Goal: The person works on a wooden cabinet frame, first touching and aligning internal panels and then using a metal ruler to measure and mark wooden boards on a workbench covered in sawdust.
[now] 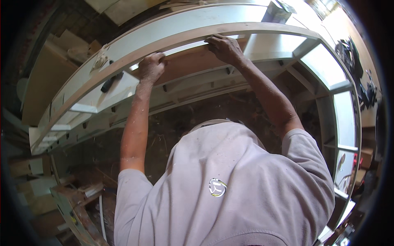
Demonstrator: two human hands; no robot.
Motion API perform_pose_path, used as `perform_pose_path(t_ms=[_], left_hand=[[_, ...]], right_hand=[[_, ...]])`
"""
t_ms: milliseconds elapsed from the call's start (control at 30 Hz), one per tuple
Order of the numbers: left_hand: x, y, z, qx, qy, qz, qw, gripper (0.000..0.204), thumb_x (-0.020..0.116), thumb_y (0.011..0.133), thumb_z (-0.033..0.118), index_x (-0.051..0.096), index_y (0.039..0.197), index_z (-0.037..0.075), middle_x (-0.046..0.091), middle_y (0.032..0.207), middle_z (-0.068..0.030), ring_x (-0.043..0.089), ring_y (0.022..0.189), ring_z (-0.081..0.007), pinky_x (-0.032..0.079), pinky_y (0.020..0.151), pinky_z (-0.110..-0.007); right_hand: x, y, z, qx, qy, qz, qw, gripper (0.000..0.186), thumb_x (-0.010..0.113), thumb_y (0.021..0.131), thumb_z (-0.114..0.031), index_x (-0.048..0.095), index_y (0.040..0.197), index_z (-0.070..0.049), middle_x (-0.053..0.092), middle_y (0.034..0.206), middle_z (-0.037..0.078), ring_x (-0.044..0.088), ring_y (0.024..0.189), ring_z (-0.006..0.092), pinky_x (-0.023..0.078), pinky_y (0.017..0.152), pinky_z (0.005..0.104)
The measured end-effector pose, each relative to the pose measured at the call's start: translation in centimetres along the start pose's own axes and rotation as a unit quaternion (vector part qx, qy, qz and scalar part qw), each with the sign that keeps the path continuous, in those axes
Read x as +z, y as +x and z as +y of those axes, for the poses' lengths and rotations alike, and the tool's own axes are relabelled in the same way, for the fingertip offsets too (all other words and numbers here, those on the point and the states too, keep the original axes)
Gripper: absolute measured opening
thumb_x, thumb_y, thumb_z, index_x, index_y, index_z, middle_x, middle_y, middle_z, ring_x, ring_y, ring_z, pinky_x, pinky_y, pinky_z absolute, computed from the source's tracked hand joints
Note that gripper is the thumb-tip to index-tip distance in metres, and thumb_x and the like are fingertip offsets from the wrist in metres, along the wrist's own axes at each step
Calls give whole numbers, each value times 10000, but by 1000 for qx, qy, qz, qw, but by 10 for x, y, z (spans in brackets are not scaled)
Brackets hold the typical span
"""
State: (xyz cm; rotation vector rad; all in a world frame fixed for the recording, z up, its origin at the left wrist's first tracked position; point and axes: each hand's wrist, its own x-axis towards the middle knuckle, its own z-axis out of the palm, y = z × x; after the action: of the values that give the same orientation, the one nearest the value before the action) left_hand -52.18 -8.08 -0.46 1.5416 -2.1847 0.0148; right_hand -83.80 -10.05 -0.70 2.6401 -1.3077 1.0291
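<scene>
A reddish-brown wooden board [186,63] stands between my arms, inside a compartment of a long white-and-wood cabinet frame [213,30]. At the board's left end my left hand [152,67] is closed, its fingers curled at the upper edge. Farther right, my right hand [225,49] grips the board near its other end, fingertips bent over the top edge close to the frame's front rail. The fingertips of both hands are partly hidden. Pale dust covers my forearms.
A black hand tool [110,83] lies in the compartment left of my left hand. On the white top stands a small dark box [278,12] at the far right. A crumpled pale cloth-like thing [99,60] rests on the left. Dark gear [349,55] sits beyond the right side.
</scene>
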Motion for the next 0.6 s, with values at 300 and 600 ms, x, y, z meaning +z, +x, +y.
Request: perform_pose_path(t_ms=[300,600], left_hand=[[6,-5,11,6,-12,39,999,237,776,792,210,688,980,95,716,963,-114,686,905,-335,534,770,-434],[5,-3,18,-11,35,15,999,270,763,823,248,725,1035,85,722,984,-132,697,930,-329,544,809,-418]], right_hand=[[-36,-80,94,349,118,226,901,193,649,907,-127,728,1080,-95,736,1051,87,704,968,230,533,880,344],[-17,-89,93,373,214,133,893,328,619,949,-258,691,1216,-81,730,1114,109,672,1063,218,503,961,351]])
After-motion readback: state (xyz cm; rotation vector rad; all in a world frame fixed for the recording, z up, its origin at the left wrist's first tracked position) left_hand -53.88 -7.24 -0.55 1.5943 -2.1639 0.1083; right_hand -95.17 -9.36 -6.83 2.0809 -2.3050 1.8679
